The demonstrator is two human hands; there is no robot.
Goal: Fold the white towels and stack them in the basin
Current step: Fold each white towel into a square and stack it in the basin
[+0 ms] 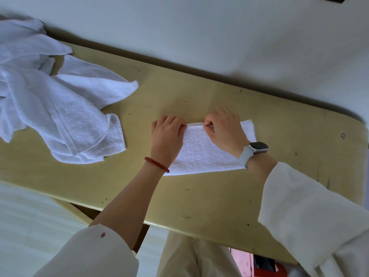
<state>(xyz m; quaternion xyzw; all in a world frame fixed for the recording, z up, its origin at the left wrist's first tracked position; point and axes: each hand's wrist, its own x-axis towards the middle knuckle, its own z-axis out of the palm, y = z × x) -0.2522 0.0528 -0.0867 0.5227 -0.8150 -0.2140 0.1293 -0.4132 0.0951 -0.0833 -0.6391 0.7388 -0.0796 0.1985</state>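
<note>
A small white towel [201, 152] lies folded flat on the yellow table [209, 192], in the middle. My left hand [166, 134] pinches its far left corner, fingers curled over the hem. My right hand [223, 126] pinches the far edge a little to the right, thumb and fingers closed on the hem. A strip of the towel sticks out beyond my right hand. A loose pile of unfolded white towels [52, 100] lies at the table's left end. No basin shows in this view.
A white wall [199, 33] runs along the table's far edge. A white surface [30, 226] lies below the near edge at left. Something red and pink [259, 264] sits under the table at bottom right. Bare tabletop extends right of the towel.
</note>
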